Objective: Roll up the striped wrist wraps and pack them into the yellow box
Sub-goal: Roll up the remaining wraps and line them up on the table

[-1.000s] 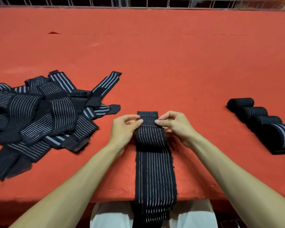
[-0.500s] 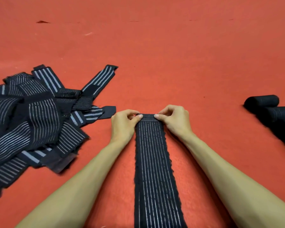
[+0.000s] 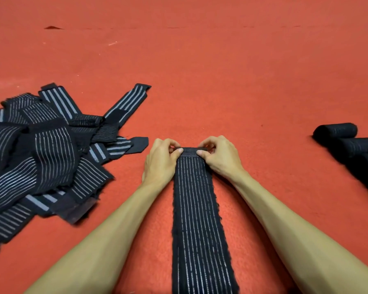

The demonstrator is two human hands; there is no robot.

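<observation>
Far end of wrap (image 3: 197,209) is pinched by left hand (image 3: 160,161) and right hand (image 3: 219,158), fingers (image 3: 179,151) curled; needs tight roll, edges square.

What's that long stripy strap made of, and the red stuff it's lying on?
The stripy strap looks like stretchy woven elastic cloth, matte black with thin pale stripes and fuzzy, frayed edges. The red surface seems to be felt or a carpet-like fabric: dull, no shine, slightly fuzzy grain. Looks alone can't settle either.

Two hands (image 3: 160,162), one flat wrap (image 3: 200,219)
</observation>
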